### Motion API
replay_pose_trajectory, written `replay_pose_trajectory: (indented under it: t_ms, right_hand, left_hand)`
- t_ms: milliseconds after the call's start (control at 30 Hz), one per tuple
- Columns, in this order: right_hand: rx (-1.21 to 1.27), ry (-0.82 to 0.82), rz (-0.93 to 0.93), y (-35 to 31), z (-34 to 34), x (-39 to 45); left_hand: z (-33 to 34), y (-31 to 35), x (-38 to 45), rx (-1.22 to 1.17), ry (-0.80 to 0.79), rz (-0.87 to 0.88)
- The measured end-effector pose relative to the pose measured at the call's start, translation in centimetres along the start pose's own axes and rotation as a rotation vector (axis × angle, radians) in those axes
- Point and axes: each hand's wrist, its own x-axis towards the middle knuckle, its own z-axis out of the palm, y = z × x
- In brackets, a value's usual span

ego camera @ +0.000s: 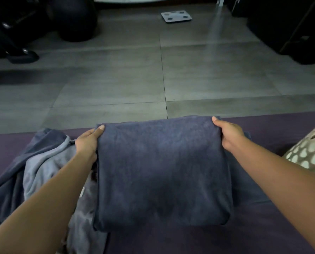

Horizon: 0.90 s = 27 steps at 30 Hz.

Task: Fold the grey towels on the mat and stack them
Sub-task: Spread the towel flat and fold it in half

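A dark grey towel (162,171), folded into a thick rectangle, is held over the purple mat (198,239) in the middle of the view. My left hand (87,142) grips its far left corner, thumb on top. My right hand (230,134) grips its far right corner the same way. Another folded dark layer (244,180) shows under the towel's right side. A heap of unfolded grey towels (39,171), dark and lighter, lies on the mat to the left, beside my left forearm.
A pale perforated basket (310,153) stands at the right edge of the mat. Beyond the mat is grey tiled floor (134,79) with a bathroom scale (176,17) far back. Dark equipment (42,24) stands at the back left and a dark object (290,30) at the back right.
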Motion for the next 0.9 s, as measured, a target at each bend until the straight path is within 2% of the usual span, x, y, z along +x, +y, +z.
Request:
replay_pose_trajectory:
  t_ms: [133,233,467,567,700,900]
  right_hand:
    - [0.072,-0.059,-0.019,-3.3,-0.6,-2.4]
    - [0.126,-0.132,-0.009,-6.2,-0.2,-5.4]
    - [0.152,-0.381,-0.007,-13.5,-0.3,-13.5]
    - [0.171,-0.41,-0.046,-15.9,-1.4,-16.4]
    - [0.152,-0.439,-0.212,-18.1,-2.4,-20.2]
    - [0.104,-0.384,-0.503,-22.7,-2.8,-25.1]
  left_hand:
    - [-2.0,4.1,-1.0,-0.074,-0.019,0.027]
    - [-3.1,7.7,-2.3,-0.104,-0.104,0.042]
    - [-5.0,16.2,-8.9,-0.25,-0.145,0.008]
    - [-5.6,19.3,-12.0,-0.27,-0.213,0.026]
    - [-6.8,22.2,-15.3,-0.303,-0.281,0.143]
    - [-8.4,26.9,-19.6,-0.305,-0.166,0.451]
